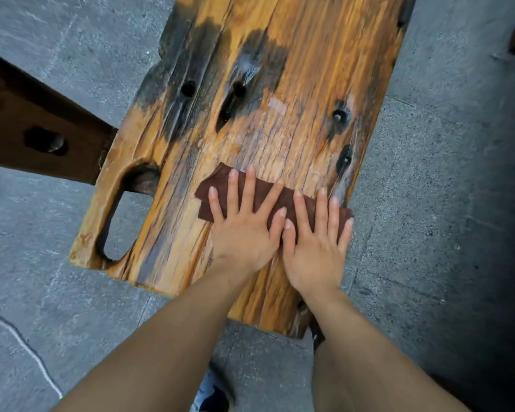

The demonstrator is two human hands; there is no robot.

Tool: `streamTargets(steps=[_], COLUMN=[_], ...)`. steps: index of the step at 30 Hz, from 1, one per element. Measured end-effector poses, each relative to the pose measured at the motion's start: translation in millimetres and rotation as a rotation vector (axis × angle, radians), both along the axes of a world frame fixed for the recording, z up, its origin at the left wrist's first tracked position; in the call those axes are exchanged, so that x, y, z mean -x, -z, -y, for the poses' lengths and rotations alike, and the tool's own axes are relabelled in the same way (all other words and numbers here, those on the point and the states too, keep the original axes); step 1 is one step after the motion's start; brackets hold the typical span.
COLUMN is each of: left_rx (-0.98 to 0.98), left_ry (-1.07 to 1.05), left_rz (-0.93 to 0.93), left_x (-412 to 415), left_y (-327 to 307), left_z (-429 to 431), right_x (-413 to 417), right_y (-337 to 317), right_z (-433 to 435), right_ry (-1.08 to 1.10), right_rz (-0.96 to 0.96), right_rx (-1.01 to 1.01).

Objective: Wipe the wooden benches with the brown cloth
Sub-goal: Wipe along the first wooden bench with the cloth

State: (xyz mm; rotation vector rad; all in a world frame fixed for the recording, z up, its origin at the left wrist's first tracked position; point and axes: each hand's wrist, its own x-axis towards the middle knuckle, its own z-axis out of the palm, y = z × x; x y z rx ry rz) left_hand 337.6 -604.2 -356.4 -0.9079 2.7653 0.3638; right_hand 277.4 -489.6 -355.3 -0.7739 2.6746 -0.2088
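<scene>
A weathered orange-brown wooden bench (280,84) with dark patches and several holes runs away from me. A folded brown cloth (265,191) lies flat across its near end. My left hand (244,227) presses on the cloth with fingers spread and straight. Beside it, my right hand (315,242) also lies flat on the cloth, its fingers reaching the bench's right edge. The two thumbs touch. Much of the cloth is hidden under my fingers.
A second, darker wooden bench (36,129) meets this one from the left. Grey stone paving (443,203) surrounds both. A cut-out slot (116,215) opens at the bench's near left corner. A shoe (214,396) shows below my arms.
</scene>
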Motion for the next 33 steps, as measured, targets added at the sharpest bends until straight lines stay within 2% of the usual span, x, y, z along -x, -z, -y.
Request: streamTargets(steps=[11, 20, 27, 33], left_rx=[-0.080, -0.063, -0.050, -0.072], left_ry=[-0.023, 0.002, -0.013, -0.035], left_rz=[-0.002, -0.004, -0.051, -0.052], left_x=[114.9, 187.0, 197.1, 174.6], left_y=[0.7, 2.8, 1.5, -2.1], left_z=[43.9, 79.1, 85.0, 78.3], right_x=[121.5, 193.4, 207.2, 190.4], right_y=[1.1, 8.1, 9.2, 6.5], right_z=[43.4, 74.3, 80.5, 81.2], right_ry=[-0.060, -0.071, -0.102, -0.108], right_rz=[0.016, -0.038, -0.089, -0.090], right_rx=[0.017, 0.022, 0.008, -0.017])
